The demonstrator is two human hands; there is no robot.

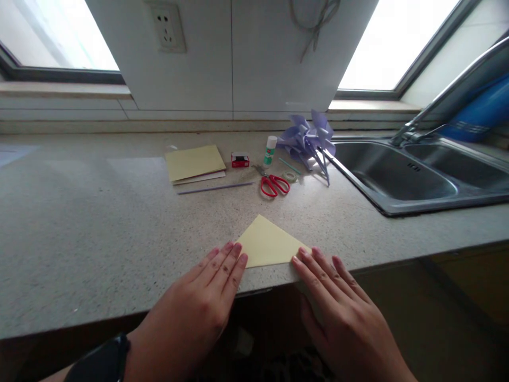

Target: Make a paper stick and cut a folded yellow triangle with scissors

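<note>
A yellow sheet of paper [271,243], folded into a triangle, lies near the counter's front edge with its point facing away from me. My left hand [207,294] rests flat, fingertips on the triangle's left corner. On the right corner lie the fingertips of my right hand [338,297], fingers stretched out and thumb lower down. Neither hand grips anything. Beyond the triangle are red-handled scissors [274,184], a thin purple stick [214,188] and a stack of yellow paper [195,163].
Behind the scissors stand a glue stick [270,150], a small red box [240,159], a tape roll [290,176] and a thin green stick [290,166]. Purple paper pinwheels [308,139] lie beside the steel sink [382,204]. A faucet [445,95] arches over the sink.
</note>
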